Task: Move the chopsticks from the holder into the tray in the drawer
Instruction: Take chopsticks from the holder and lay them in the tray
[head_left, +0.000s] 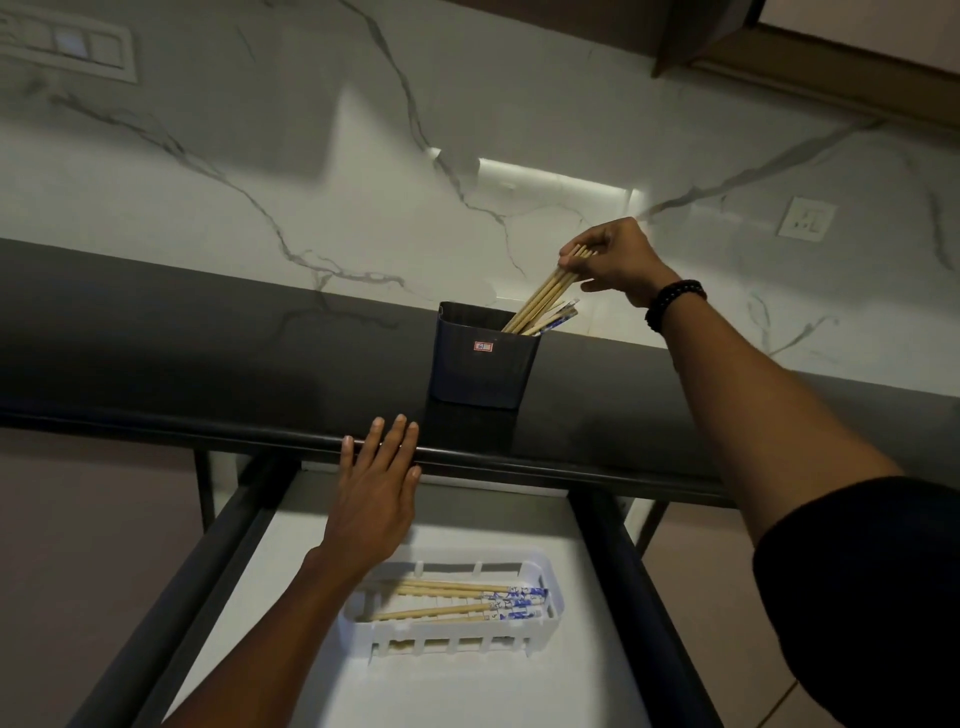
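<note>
A dark blue holder (480, 364) stands on the dark countertop near its front edge. Wooden chopsticks (543, 296) lean out of its right corner, and my right hand (615, 260) is closed around their upper ends, above and right of the holder. A few blue-patterned chopsticks (560, 318) stay lower in the holder. Below, the open drawer holds a white slotted tray (545, 623) with several chopsticks (457, 600) lying flat in it. My left hand (379, 483) rests flat with fingers spread on the counter's front edge, empty.
The drawer's dark side rails (634, 587) run left and right of the white drawer floor (576, 686). A marble backsplash with a socket (806, 218) rises behind the counter. An upper cabinet (831, 57) hangs at the top right.
</note>
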